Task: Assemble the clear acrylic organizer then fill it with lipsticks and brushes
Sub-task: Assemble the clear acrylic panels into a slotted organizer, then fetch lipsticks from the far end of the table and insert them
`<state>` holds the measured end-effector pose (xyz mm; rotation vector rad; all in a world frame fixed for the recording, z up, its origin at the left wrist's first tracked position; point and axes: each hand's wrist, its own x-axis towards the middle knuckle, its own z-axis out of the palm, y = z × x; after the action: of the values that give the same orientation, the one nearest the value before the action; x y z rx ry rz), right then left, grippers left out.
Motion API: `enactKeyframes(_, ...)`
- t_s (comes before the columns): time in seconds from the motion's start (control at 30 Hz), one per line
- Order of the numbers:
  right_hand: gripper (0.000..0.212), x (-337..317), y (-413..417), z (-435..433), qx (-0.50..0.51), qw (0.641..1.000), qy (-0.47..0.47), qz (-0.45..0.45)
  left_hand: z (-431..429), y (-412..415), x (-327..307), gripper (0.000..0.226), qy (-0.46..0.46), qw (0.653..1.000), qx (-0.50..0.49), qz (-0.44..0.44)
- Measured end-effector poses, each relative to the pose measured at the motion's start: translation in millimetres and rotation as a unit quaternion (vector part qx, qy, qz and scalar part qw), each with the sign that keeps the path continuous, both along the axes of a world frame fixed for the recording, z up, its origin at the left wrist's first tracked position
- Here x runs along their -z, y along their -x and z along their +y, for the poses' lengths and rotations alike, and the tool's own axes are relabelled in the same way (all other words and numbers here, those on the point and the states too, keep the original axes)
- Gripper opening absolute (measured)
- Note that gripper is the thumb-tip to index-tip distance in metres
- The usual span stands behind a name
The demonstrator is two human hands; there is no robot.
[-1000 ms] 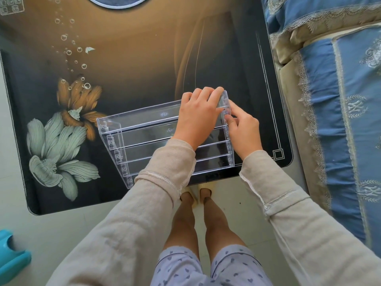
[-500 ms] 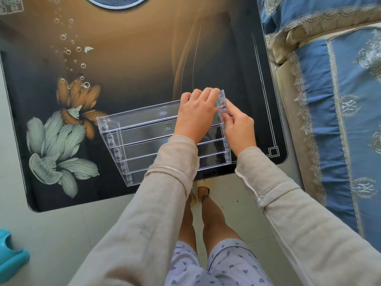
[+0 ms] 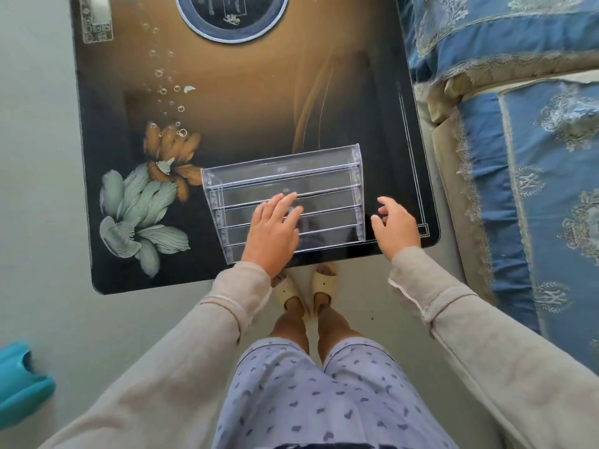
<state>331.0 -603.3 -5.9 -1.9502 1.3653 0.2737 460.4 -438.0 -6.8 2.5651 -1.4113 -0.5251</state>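
Right hand (image 3: pixel 397 226) now off clear stepped organizer (image 3: pixel 291 176), left hand (image 3: pixel 274 233) flat on it, all fingers (image 3: pixel 285 200) released

A: What is the room like?
B: A shiny dark counter with painted flowers (image 3: pixel 259 108) sits over a pale grey floor (image 3: pixel 39 189). A blue lacy bed cover (image 3: pixel 534 150) lies just beside it.

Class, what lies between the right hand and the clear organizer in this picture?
Only a narrow strip of bare dark tabletop, seen in the head view. The right hand is just right of the organizer, not touching it.
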Motion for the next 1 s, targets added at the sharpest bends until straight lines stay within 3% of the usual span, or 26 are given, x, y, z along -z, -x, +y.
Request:
enactKeyframes(0.2,0.035,0,65,45,-0.042,0.993,-0.069,0.085,121,38,7,0.036,-0.113,0.977,-0.101,0.15)
enactKeyframes(0.3,0.033,1,86,65,-0.05,0.987,-0.104,0.108,157,59,14,0.033,-0.161,0.929,-0.195,0.268)
enactKeyframes(0.4,0.03,3,97,81,-0.062,0.981,-0.129,0.128,178,73,15,0.025,-0.149,0.887,-0.289,0.329)
enactKeyframes(0.6,0.029,11,93,97,-0.052,0.968,-0.172,0.173,190,66,9,0.025,-0.166,0.849,-0.365,0.345)
enactKeyframes(0.77,0.028,16,67,95,-0.084,0.966,-0.181,0.167,198,44,-6,0.026,-0.107,0.826,-0.442,0.334)
enactKeyframes(1.0,0.027,15,29,72,-0.194,0.945,-0.174,0.195,233,75,-17,0.024,-0.039,0.728,-0.602,0.325)
